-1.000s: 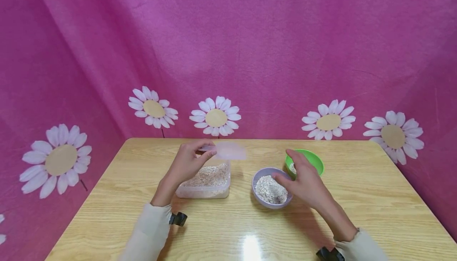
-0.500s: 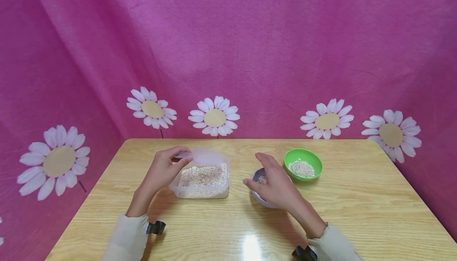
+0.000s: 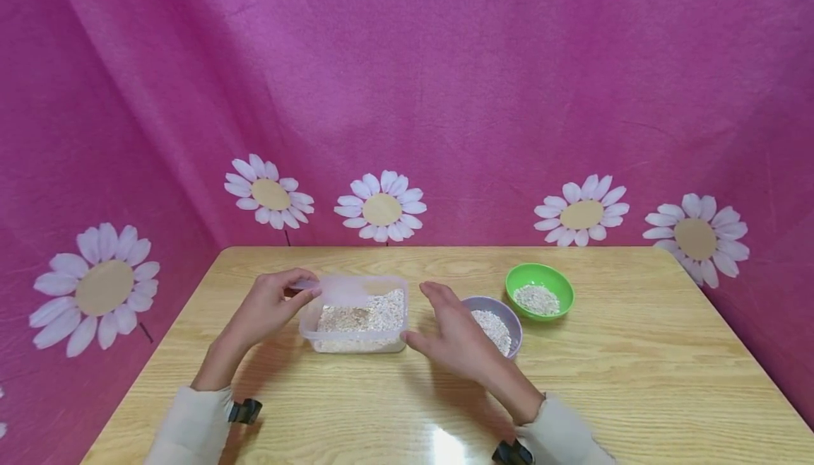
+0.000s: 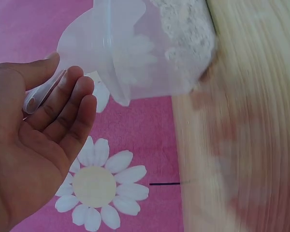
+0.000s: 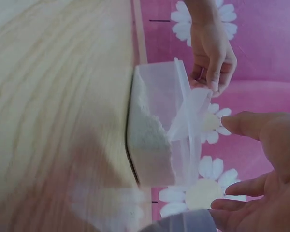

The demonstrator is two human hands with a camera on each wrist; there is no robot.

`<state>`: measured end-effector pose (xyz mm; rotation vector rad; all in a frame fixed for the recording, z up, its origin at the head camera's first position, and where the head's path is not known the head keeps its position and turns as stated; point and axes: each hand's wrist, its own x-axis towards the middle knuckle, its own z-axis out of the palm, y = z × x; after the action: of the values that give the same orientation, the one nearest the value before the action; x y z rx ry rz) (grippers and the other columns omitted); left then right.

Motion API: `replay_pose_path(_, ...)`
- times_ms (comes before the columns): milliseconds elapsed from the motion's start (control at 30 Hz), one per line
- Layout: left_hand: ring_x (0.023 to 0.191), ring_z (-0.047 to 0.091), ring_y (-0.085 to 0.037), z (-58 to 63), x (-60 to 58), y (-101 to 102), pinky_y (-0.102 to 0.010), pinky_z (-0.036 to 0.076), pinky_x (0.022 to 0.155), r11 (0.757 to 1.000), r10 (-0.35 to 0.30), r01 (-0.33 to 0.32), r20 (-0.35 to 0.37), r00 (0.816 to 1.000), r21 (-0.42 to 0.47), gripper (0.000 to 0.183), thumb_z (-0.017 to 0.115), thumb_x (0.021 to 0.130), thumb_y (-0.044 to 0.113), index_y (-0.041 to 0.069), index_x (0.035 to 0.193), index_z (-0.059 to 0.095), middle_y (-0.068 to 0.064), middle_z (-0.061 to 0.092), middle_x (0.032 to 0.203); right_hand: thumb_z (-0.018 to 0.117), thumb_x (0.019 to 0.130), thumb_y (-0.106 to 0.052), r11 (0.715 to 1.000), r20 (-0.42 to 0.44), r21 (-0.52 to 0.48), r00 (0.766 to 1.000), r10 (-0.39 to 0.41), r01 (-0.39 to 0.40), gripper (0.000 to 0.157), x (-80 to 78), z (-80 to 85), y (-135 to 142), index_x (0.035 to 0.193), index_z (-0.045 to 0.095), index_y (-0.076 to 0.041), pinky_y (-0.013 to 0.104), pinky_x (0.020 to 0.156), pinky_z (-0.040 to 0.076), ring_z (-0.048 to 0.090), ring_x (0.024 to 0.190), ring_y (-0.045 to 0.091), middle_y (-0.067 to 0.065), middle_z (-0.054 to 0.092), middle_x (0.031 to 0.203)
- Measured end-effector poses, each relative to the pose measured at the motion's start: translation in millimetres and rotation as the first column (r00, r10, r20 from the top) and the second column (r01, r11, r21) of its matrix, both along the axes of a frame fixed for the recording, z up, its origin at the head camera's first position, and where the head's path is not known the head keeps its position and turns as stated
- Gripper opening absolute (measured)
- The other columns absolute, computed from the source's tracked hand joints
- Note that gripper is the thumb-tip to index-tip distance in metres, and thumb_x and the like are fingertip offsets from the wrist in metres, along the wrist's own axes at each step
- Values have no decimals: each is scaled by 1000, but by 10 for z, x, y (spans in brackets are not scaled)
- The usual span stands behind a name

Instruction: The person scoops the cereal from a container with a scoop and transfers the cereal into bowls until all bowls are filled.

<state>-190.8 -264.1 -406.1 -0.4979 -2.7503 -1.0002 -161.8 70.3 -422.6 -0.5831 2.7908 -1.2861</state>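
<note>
My left hand (image 3: 270, 307) pinches the handle of a translucent plastic scoop (image 3: 345, 290) between thumb and fingers. The scoop's blade hangs over a clear rectangular container (image 3: 356, 345), which holds pale flakes like oats (image 3: 365, 315). In the left wrist view the scoop (image 4: 82, 41) overlaps the container's rim, and I see no flakes on it. My right hand (image 3: 454, 338) is spread with its thumb near the container's right front corner; contact cannot be told. Just behind that hand is a purple bowl (image 3: 517, 331) of similar flakes, partly hidden by it.
A green bowl (image 3: 559, 283) with a smaller heap of flakes stands behind and right of the purple one. All of it rests on a wooden table (image 3: 636, 352). A pink cloth (image 3: 445, 97) with daisies hangs behind the table's far edge.
My left hand has moved left and slightly down with the scoop, from beyond the container's right side to over it. My right hand has shifted left from the bowls toward the container.
</note>
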Motion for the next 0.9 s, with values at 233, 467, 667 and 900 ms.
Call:
replay_pose_path(233,84,67,-10,59,7,-124,-26,58,78,993,-54,55,9,999,-103,12,78,100,15,9,110,79,1,79,97,85,92,-31,1000,9,3,1000,20,-20,89,23,-43,-173,161,40,3,59,123,40,47,151,44,22,42,167)
replay_pose_path(467,79,63,-2,146,-6,-200,-26,55,74,979,-122,120,1,993,-162,8,76,100,12,9,107,79,4,79,92,86,90,-30,1000,5,-5,1000,31,-31,95,18,-143,-285,162,36,7,60,123,39,47,150,47,27,41,165)
replay_pose_path(667,79,63,-2,171,-3,-152,-25,53,72,968,-179,189,73,981,-165,7,75,100,10,8,106,78,3,79,93,87,89,-28,1000,3,-16,1000,19,-19,97,0,-234,-328,161,34,10,57,125,38,47,150,45,28,43,162)
replay_pose_path(900,81,64,-2,105,15,-48,-25,55,73,964,-210,224,106,972,-146,10,76,99,10,6,108,78,3,78,94,83,93,-27,999,33,-31,999,15,-14,95,-1,-277,-348,163,31,8,57,127,35,45,152,43,27,46,161)
